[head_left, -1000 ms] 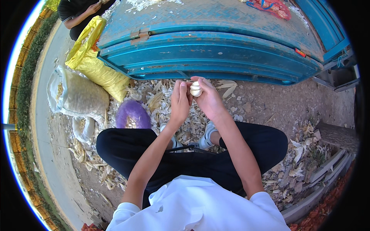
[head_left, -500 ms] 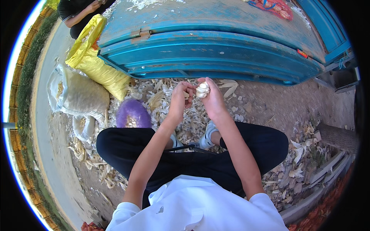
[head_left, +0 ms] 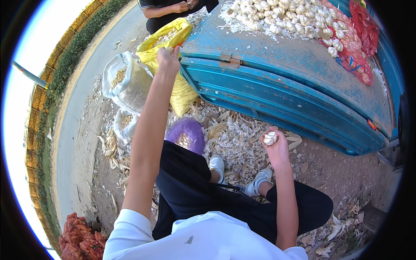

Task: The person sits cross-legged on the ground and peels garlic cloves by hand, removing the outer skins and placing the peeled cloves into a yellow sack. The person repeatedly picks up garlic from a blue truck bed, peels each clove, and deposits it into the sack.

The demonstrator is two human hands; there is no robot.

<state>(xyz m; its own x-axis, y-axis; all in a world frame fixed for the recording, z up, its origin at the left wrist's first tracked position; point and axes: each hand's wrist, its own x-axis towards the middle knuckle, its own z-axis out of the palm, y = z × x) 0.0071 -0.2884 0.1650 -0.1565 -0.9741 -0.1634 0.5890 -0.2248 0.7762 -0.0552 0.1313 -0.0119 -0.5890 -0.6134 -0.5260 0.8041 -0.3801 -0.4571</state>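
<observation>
My right hand (head_left: 277, 146) is closed round a partly broken white garlic bulb (head_left: 270, 138), above the husk-covered ground in front of the blue truck bed. My left arm is stretched far forward and to the left. At its end my left hand (head_left: 168, 61) is over the near side of the yellow woven sack (head_left: 184, 96), beside the corner of the truck bed. Its fingers look curled, and what they hold, if anything, is hidden. Pale cloves show in the open mouth of the yellow sack.
A pile of garlic bulbs (head_left: 299, 17) lies on the blue truck bed (head_left: 277, 97), near red net bags (head_left: 353, 47). White sacks (head_left: 135, 89) and a purple bag (head_left: 197, 136) of cloves stand at left. Another person's hands (head_left: 184, 6) show at top. Red net sacks (head_left: 80, 238) lie lower left.
My hands have parted: the left has swung forward and left to the yellow sack, and the right has moved right and lower with the bulb. The view has turned left.
</observation>
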